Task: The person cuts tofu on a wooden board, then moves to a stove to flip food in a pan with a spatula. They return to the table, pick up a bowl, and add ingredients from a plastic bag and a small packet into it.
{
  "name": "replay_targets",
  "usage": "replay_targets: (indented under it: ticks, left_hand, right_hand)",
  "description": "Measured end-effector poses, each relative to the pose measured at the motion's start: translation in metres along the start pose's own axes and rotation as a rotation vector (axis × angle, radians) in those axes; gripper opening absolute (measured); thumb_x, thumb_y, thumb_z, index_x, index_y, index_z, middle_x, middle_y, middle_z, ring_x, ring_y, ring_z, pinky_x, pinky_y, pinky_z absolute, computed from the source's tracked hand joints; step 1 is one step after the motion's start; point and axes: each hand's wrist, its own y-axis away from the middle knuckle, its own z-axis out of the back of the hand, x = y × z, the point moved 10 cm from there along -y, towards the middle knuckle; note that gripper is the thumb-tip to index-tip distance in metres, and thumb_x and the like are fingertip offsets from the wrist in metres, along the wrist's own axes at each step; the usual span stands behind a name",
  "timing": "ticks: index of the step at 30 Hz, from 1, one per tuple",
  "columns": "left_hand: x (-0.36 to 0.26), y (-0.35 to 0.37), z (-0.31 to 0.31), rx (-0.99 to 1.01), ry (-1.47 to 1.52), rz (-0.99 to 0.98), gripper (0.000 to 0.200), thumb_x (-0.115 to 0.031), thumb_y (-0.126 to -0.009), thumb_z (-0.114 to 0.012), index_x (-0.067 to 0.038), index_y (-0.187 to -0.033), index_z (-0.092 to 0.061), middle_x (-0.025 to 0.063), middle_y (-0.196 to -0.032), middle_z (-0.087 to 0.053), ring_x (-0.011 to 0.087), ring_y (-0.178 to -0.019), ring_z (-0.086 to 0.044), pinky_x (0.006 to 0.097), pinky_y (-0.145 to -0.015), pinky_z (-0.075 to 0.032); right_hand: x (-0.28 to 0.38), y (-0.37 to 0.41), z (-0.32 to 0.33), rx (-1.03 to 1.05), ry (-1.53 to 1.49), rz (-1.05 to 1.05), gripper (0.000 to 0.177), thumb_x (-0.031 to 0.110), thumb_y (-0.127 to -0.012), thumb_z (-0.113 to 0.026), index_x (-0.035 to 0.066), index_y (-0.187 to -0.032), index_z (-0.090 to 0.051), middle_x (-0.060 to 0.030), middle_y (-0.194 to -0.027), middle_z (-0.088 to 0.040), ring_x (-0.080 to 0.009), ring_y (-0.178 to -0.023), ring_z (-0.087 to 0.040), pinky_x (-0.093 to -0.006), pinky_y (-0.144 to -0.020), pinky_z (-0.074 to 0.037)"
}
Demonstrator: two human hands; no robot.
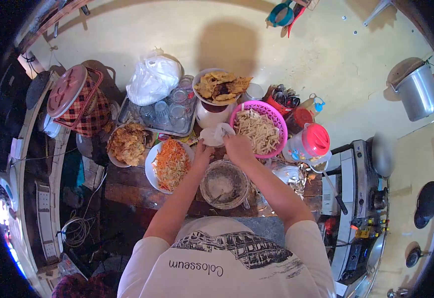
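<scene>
A small white plastic bag [213, 137] is held up over the far side of the table. My left hand [203, 153] grips its near left edge, and my right hand [237, 148] has closed fingers on its right side. What the bag contains cannot be made out. Below my forearms stands a round bowl [203, 191] with pale flour or batter and a utensil handle inside. Left of it, a white plate [151, 171] carries shredded carrot and other chopped vegetables. A pink basket [283, 124] of pale cut sticks lies just beyond my right hand.
Fried food [127, 144] fills a bowl at left; more fritters [223, 87] top a white container behind. A metal tray [184, 130] holds several glasses and a white bag [153, 79]. At right are a red-lidded jug [316, 141] and a stove [360, 174].
</scene>
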Motion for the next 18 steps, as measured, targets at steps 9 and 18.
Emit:
replay_targets:
  ticks: [9, 18]
  left_hand:
    - [-0.016, 0.012, -0.009, 0.055, 0.112, -0.030, 0.060, -0.017, -0.088, -0.050, -0.013, -0.140, -0.022, 0.0036, -0.122, -0.048, 0.0159, -0.104, -0.049, 0.0337, -0.088, -0.041]
    - [-0.004, 0.002, -0.010, 0.074, 0.092, -0.085, 0.054, -0.010, -0.088, -0.047, -0.010, -0.139, -0.027, 0.0011, -0.115, -0.051, 0.0100, -0.085, -0.051, 0.0260, -0.075, -0.046]
  right_hand:
    - [-0.042, 0.000, -0.012, -0.063, -0.382, -0.322, 0.020, 0.021, -0.077, -0.055, 0.006, -0.077, -0.067, -0.0167, -0.074, -0.064, -0.0354, -0.073, -0.062, -0.0451, -0.068, -0.049]
    - [-0.077, 0.019, -0.050, -0.074, -0.725, -0.505, 0.025, 0.023, -0.076, -0.060, 0.002, -0.087, -0.070, -0.0187, -0.080, -0.065, -0.0310, -0.077, -0.063, -0.0374, -0.072, -0.047]
